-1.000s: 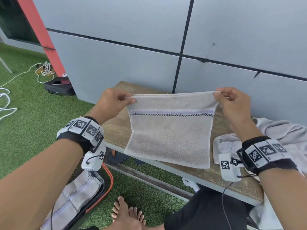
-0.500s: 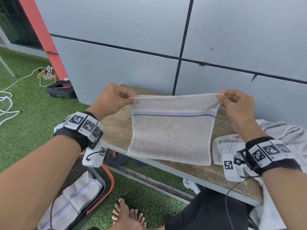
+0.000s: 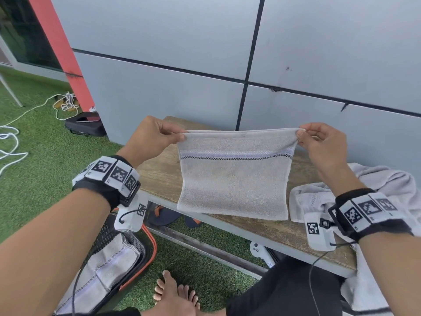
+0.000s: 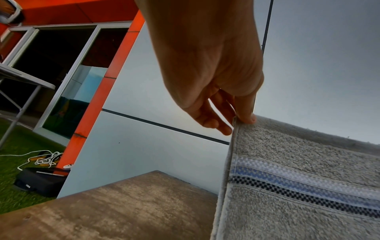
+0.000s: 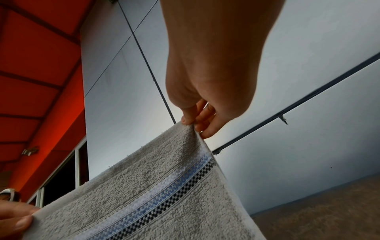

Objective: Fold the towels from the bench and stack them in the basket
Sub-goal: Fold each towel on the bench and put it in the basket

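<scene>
A grey towel (image 3: pixel 234 176) with a blue and black checked stripe hangs stretched flat above the wooden bench (image 3: pixel 159 172). My left hand (image 3: pixel 180 136) pinches its top left corner, and my right hand (image 3: pixel 299 133) pinches the top right corner. The left wrist view shows the thumb on the towel's (image 4: pixel 298 178) edge. In the right wrist view the fingers pinch the towel's (image 5: pixel 144 194) corner. The towel's bottom hem is near the bench's front edge. A black basket (image 3: pixel 148 252) with an orange rim stands on the grass at lower left, with folded towels (image 3: pixel 102 270) inside.
A heap of unfolded pale towels (image 3: pixel 387 185) lies on the bench at the right. A grey panelled wall (image 3: pixel 205 65) rises right behind the bench. My bare foot (image 3: pixel 175 295) is on the green turf. Sandals (image 3: pixel 168 215) lie under the bench. White cables (image 3: pixel 13 137) and a black case (image 3: pixel 86 125) lie far left.
Both hands have lifted the towel a little higher, still stretched between them. The towel's bottom hem now sits higher over the bench.
</scene>
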Tool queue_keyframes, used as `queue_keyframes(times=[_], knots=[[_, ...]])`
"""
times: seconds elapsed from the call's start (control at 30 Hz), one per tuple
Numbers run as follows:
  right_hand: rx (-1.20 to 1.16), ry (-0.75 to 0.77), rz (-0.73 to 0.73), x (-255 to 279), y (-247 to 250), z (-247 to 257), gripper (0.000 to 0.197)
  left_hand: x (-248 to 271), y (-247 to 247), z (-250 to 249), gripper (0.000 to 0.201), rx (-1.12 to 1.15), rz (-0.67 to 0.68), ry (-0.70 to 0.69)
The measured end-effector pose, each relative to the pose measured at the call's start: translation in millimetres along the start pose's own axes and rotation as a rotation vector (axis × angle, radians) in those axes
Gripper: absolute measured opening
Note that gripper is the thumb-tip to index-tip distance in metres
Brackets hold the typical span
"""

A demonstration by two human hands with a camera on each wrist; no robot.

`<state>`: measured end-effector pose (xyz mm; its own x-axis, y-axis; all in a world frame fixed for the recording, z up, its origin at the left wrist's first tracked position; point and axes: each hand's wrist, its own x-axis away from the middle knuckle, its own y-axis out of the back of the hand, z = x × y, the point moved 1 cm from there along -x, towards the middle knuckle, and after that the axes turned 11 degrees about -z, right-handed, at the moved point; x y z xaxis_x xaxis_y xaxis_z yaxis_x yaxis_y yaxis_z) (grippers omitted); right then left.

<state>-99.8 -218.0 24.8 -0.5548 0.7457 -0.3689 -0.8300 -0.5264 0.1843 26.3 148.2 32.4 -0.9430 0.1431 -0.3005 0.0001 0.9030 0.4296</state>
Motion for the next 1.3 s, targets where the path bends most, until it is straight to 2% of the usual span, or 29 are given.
queue_keyframes(times=[0.17, 0.27, 0.37, 0.47, 0.6, 0.67, 0.77, 0.83, 0.9, 0.97, 1.0, 1.17, 1.3], knots=[[0.228, 0.141, 0.116, -8.3, -8.0, 22.6, 0.008, -13.2, 9.1, -13.2, 0.014, -0.069, -0.091, 0.004], [0.267, 0.201, 0.108, -32.0, -17.6, 49.8, 0.010, -33.6, 14.3, -29.8, 0.007, -0.119, -0.137, -0.045], [0.240, 0.263, 0.066, -56.8, -25.1, 80.0, 0.009, -52.8, 19.4, -54.6, 0.012, -0.161, -0.196, -0.135], [0.199, 0.364, -0.006, -70.6, -23.2, 105.3, 0.016, -65.1, 31.0, -76.7, 0.014, -0.093, -0.316, -0.215], [0.087, 0.467, -0.030, -61.3, -11.7, 109.0, 0.016, -58.9, 42.7, -74.9, 0.021, -0.024, -0.373, -0.307], [0.101, 0.468, 0.023, -45.4, -5.1, 89.2, 0.011, -43.5, 41.1, -59.6, 0.023, -0.051, -0.321, -0.293], [0.240, 0.423, 0.198, -6.3, 6.2, 40.6, 0.006, -10.7, 32.4, -19.6, 0.015, -0.142, -0.177, -0.187], [0.330, 0.378, 0.370, 24.6, 15.5, -0.1, 0.004, 10.9, 26.1, 17.0, 0.009, -0.274, -0.024, -0.106], [0.382, 0.368, 0.581, 53.0, 25.4, -43.8, 0.003, 32.6, 18.5, 49.0, 0.009, -0.430, 0.191, -0.054], [0.419, 0.303, 0.757, 77.6, 32.8, -76.5, 0.004, 51.9, 10.1, 70.6, 0.010, -0.479, 0.356, 0.025], [0.429, 0.244, 0.802, 86.7, 34.9, -85.3, 0.005, 59.4, 5.5, 78.3, 0.012, -0.464, 0.395, 0.062], [0.441, 0.122, 0.810, 101.7, 31.2, -85.4, 0.012, 73.9, -4.9, 87.5, 0.019, -0.243, 0.440, 0.174], [0.393, 0.036, 0.816, 88.6, 20.0, -80.3, 0.017, 72.3, -3.4, 86.7, 0.022, -0.216, 0.453, 0.191]])
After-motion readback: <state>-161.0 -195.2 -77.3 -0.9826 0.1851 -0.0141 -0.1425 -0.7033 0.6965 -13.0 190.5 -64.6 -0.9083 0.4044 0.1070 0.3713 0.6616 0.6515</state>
